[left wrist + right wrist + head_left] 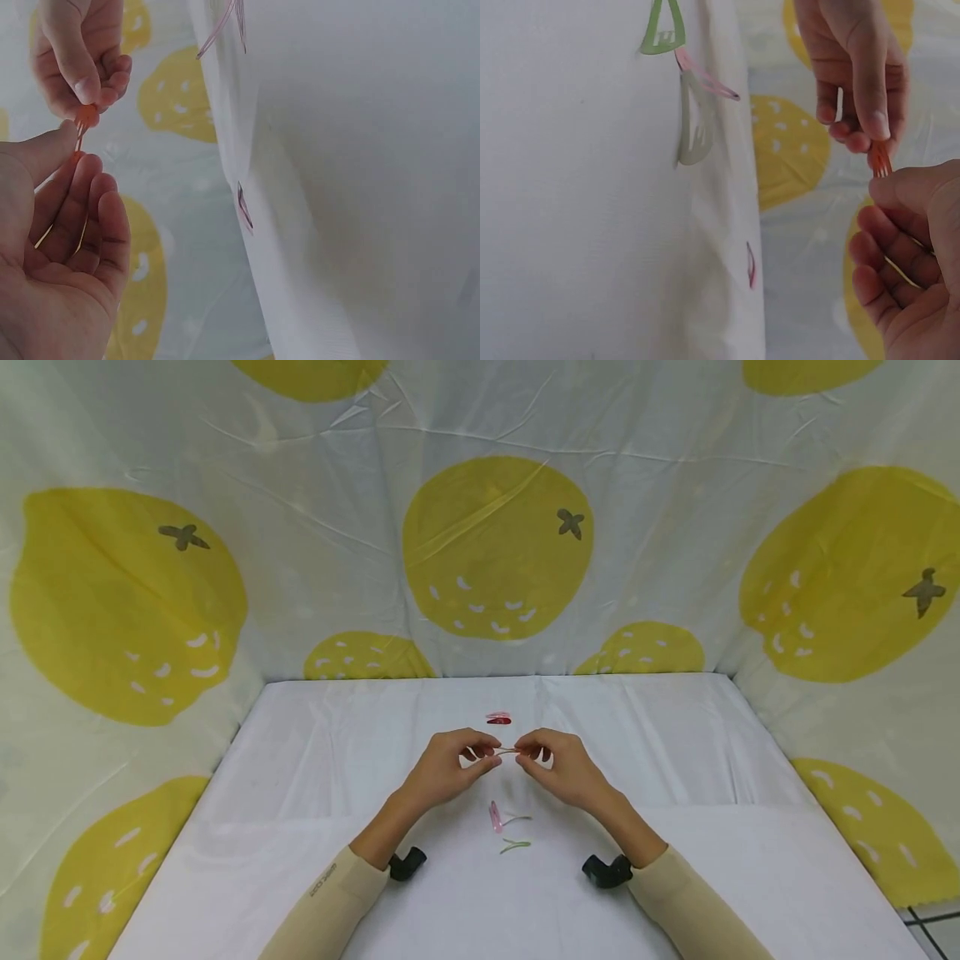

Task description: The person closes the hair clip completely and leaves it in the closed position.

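Note:
In the head view, my left hand [453, 768] and right hand [558, 766] meet above the middle of the table. Between them is a small orange snap hair clip [881, 160], pinched at one end by the left thumb and fingers and at the other by the right. The left wrist view shows the same orange clip [84, 117] raised over the cloth, its middle visible and its ends covered by fingertips. Nearer me lie a pink hair clip [496, 817], a pale grey-green one [695, 154] and a green one [664, 50].
Beyond the hands, a red hair clip [498, 721] lies beside a pink one [497, 715]. A white cloth covers the table [337, 860]. Lemon-print fabric [495, 552] stands around the back and sides. Black wrist cameras [607, 871] sit at both cuffs.

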`<action>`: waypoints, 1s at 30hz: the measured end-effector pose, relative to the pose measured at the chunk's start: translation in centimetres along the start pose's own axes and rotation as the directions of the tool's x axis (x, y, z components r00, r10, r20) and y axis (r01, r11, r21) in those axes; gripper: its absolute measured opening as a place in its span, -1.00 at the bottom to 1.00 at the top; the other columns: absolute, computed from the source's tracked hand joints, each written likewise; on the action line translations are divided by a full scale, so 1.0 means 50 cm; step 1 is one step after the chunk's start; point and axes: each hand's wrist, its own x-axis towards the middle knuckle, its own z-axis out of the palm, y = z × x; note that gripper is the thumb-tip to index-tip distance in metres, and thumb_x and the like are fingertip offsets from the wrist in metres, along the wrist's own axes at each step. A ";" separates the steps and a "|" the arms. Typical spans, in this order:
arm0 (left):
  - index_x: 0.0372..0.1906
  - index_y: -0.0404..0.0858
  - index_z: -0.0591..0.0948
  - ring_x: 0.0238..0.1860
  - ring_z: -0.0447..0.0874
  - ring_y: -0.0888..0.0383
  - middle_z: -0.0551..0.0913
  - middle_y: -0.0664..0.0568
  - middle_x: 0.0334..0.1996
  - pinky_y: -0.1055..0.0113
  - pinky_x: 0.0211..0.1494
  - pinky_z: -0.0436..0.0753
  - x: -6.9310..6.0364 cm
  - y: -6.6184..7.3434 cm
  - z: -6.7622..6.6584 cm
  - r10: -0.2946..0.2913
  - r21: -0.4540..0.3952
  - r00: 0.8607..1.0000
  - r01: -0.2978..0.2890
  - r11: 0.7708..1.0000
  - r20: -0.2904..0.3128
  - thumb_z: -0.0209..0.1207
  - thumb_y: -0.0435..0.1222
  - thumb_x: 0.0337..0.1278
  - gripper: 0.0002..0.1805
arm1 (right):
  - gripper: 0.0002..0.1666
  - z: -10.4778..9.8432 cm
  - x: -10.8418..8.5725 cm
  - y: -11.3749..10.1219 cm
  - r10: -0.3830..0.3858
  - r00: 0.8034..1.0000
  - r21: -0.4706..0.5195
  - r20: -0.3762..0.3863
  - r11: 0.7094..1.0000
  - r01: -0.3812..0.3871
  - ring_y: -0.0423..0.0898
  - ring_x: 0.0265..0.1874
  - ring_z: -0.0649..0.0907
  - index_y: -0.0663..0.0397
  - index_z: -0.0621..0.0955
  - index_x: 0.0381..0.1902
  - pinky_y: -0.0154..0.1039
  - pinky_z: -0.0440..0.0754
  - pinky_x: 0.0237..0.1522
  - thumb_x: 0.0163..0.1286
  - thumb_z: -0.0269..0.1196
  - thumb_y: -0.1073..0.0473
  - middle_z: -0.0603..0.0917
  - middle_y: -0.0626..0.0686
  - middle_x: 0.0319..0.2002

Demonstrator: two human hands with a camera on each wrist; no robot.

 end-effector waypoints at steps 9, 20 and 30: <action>-0.02 -0.12 0.78 -0.23 0.72 0.30 0.80 0.18 -0.19 0.26 -0.08 0.76 0.021 -0.003 -0.004 -0.010 -0.015 0.999 0.009 1.000 -0.043 0.43 -0.15 0.23 -0.74 | -0.83 -0.013 0.022 -0.005 0.001 0.999 -0.002 -0.039 1.000 -0.001 -0.24 -0.30 0.66 0.04 0.74 -0.08 -0.10 0.70 -0.25 0.38 0.41 0.20 0.77 -0.10 -0.27; -0.06 -0.14 0.80 -0.27 0.75 0.25 0.83 0.11 -0.22 0.04 -0.10 0.77 0.032 0.001 -0.009 -0.010 -0.044 0.996 0.006 0.999 -0.084 0.44 -0.18 0.20 -0.76 | -0.84 -0.012 0.034 -0.003 0.001 0.998 0.012 -0.069 1.000 -0.001 -0.22 -0.31 0.65 0.03 0.76 -0.08 -0.01 0.71 -0.25 0.40 0.40 0.20 0.77 -0.08 -0.27; -0.10 -0.10 0.81 -0.28 0.72 0.26 0.83 0.15 -0.23 0.04 -0.12 0.77 0.028 -0.001 -0.009 -0.011 -0.043 0.994 0.007 0.999 -0.105 0.45 -0.18 0.19 -0.80 | -0.87 -0.011 0.030 -0.008 -0.007 0.997 0.031 -0.081 0.999 0.010 -0.24 -0.33 0.63 0.00 0.76 -0.11 0.00 0.71 -0.28 0.39 0.40 0.21 0.76 -0.11 -0.29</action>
